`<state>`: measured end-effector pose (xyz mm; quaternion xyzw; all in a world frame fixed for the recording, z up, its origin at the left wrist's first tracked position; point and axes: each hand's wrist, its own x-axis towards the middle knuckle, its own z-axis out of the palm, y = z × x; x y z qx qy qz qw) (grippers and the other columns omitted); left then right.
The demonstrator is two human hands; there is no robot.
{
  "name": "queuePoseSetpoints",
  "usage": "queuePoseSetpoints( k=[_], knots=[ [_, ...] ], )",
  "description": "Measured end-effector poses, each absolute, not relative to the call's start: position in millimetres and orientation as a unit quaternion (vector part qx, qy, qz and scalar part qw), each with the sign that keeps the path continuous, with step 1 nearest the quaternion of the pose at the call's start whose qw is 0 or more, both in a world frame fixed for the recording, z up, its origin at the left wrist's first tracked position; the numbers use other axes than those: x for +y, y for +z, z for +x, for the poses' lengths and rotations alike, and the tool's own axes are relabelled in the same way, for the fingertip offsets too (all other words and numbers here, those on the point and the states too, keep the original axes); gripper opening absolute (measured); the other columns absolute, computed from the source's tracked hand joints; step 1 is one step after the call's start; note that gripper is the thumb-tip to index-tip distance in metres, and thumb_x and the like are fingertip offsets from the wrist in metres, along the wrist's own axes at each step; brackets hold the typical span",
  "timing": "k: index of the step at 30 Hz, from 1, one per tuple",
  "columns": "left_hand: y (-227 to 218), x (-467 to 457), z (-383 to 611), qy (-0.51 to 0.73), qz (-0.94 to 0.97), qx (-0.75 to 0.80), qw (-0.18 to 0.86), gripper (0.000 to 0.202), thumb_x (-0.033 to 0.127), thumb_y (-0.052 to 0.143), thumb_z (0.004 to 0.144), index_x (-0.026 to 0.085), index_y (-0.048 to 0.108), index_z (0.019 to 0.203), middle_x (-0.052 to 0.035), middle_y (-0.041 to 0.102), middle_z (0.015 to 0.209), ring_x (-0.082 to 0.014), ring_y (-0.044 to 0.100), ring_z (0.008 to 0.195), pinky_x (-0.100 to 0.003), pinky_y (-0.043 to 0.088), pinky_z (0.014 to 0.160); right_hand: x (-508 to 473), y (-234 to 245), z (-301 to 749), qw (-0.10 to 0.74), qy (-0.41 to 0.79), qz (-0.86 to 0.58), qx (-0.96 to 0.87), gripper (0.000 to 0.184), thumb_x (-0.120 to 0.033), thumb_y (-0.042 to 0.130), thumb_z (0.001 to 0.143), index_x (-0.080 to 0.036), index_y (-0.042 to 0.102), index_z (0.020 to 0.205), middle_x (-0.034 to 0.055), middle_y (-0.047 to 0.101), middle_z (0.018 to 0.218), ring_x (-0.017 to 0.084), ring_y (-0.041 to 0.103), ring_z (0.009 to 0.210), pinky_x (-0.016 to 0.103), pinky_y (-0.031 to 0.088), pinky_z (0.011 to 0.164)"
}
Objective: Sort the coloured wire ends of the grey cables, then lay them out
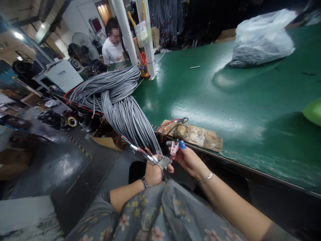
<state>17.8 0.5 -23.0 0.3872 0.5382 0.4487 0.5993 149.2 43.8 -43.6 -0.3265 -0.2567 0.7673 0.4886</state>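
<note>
Cable ends: the stripped cable ends (150, 158) are in the person's left hand (153, 174), low in the middle of the view, in front of the person's body and off the near edge of the green table (175, 93).
Pointing: their long axis slants from the fist up to the left, the loose coloured wires (126, 140) fanning out at the far tips, away from the body.
Left fingers: closed around the cable ends, which stick out past the thumb side; a grey covering (164, 162) wraps one finger.
Right fingers: the right hand (188, 162) has thumb and forefinger drawn together on a small pink tool (174, 148), perhaps a clip or a cutter, too small to tell; a blue cover (182, 144) sits on the thumb.
Pink tool: held upright and slightly tilted, just right of the left fist.
Grey coil: the thick coil of grey cable (130, 117) lies over the table's left end and trails down towards the left hand.
Wooden board: the worn board (203, 136) lies along the table's near edge, beyond the right hand.
Plastic bag: a filled clear bag (263, 40) stands farther back on the table.
Co-worker: a person in white (112, 50) is beyond the coil.
</note>
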Motion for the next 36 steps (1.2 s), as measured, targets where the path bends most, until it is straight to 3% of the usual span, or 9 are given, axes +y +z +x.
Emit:
queuePoseSetpoints(
  k=[3, 8, 14, 19, 23, 26, 29, 34, 36],
  knots=[
    [-16.2, 1.2, 19.2, 0.444, 0.384, 0.548, 0.596, 0.042, 0.055, 0.071, 0.064, 0.015, 0.059, 0.059, -0.0031, 0.062, 0.048, -0.0128, 0.055, 0.043, -0.025, 0.045, 0.048, 43.9, -44.4, 147.5, 0.5, 0.77, -0.322, -0.232, 0.046, -0.062, 0.071, 0.064, -0.018, 0.067, 0.077, 0.0014, 0.06, 0.065, 0.014, 0.05, 0.058, 0.029, 0.042, 0.058],
    [-2.4, 1.8, 19.9, 0.397, 0.424, 0.555, 0.596, 0.04, 0.052, 0.072, 0.062, 0.015, 0.06, 0.055, -0.0036, 0.062, 0.048, -0.0126, 0.055, 0.044, -0.025, 0.045, 0.05, 44.4, -40.4, 143.6, 0.524, 0.758, -0.339, -0.188, 0.049, -0.06, 0.08, 0.051, -0.018, 0.069, 0.073, 0.0005, 0.061, 0.066, 0.013, 0.049, 0.06, 0.026, 0.04, 0.058],
    [-6.8, 0.1, 15.8, 0.397, 0.446, 0.549, 0.585, 0.036, 0.048, 0.068, 0.069, 0.015, 0.062, 0.055, -0.0046, 0.063, 0.049, -0.0129, 0.055, 0.046, -0.024, 0.045, 0.05, 40.8, -39.3, 145.5, 0.509, 0.774, -0.325, -0.191, 0.045, -0.063, 0.073, 0.061, -0.02, 0.066, 0.073, 0.0005, 0.06, 0.066, 0.014, 0.049, 0.058, 0.027, 0.041, 0.056],
    [-10.0, -5.3, 8.7, 0.392, 0.455, 0.554, 0.577, 0.037, 0.05, 0.068, 0.069, 0.015, 0.063, 0.056, -0.0052, 0.064, 0.051, -0.0131, 0.055, 0.045, -0.024, 0.044, 0.048, 35.0, -44.8, 159.9, 0.428, 0.818, -0.305, -0.234, 0.053, -0.07, 0.067, 0.061, -0.018, 0.065, 0.072, 0.0023, 0.06, 0.066, 0.012, 0.051, 0.056, 0.025, 0.043, 0.054],
    [-4.1, -6.5, 6.3, 0.375, 0.497, 0.546, 0.56, 0.041, 0.054, 0.067, 0.068, 0.016, 0.063, 0.053, -0.0054, 0.063, 0.051, -0.0139, 0.055, 0.047, -0.025, 0.044, 0.049, 26.9, -42.2, 170.8, 0.369, 0.817, -0.309, -0.318, 0.052, -0.065, 0.072, 0.06, -0.016, 0.065, 0.077, 0.0044, 0.063, 0.07, 0.014, 0.055, 0.061, 0.026, 0.044, 0.056],
    [-1.5, -5.7, 7.5, 0.358, 0.545, 0.532, 0.54, 0.04, 0.052, 0.066, 0.07, 0.017, 0.062, 0.051, -0.0055, 0.062, 0.051, -0.0143, 0.055, 0.05, -0.026, 0.045, 0.054, 22.2, -33.1, 171.4, 0.357, 0.784, -0.33, -0.387, 0.043, -0.055, 0.077, 0.062, -0.016, 0.061, 0.071, 0.0018, 0.062, 0.064, 0.013, 0.054, 0.058, 0.026, 0.043, 0.058],
    [-5.5, -5.4, 9.4, 0.332, 0.574, 0.518, 0.54, 0.039, 0.049, 0.066, 0.071, 0.017, 0.061, 0.05, -0.0048, 0.061, 0.051, -0.014, 0.054, 0.051, -0.026, 0.044, 0.056, 18.9, -24.4, 167.2, 0.348, 0.755, -0.338, -0.442, 0.041, -0.055, 0.074, 0.065, -0.018, 0.059, 0.066, 0.0009, 0.06, 0.058, 0.014, 0.053, 0.055, 0.028, 0.043, 0.058],
    [-15.2, -4.6, 8.4, 0.321, 0.581, 0.516, 0.541, 0.028, 0.038, 0.072, 0.064, 0.017, 0.057, 0.053, -0.0002, 0.056, 0.051, -0.0116, 0.048, 0.05, -0.024, 0.039, 0.049, 11.6, -15.0, 162.8, 0.409, 0.55, -0.381, -0.62, 0.032, -0.049, 0.069, 0.073, -0.02, 0.065, 0.062, 0.0032, 0.058, 0.063, 0.017, 0.051, 0.062, 0.03, 0.041, 0.06],
    [-15.7, -3.9, 6.8, 0.33, 0.562, 0.528, 0.545, 0.026, 0.037, 0.074, 0.061, 0.017, 0.058, 0.054, -0.0007, 0.058, 0.053, -0.0119, 0.05, 0.051, -0.024, 0.04, 0.05, 8.3, -12.8, 164.7, 0.429, 0.499, -0.375, -0.653, 0.025, -0.046, 0.066, 0.077, -0.022, 0.069, 0.069, 0.0049, 0.061, 0.068, 0.019, 0.053, 0.067, 0.032, 0.043, 0.064]
  ],
)
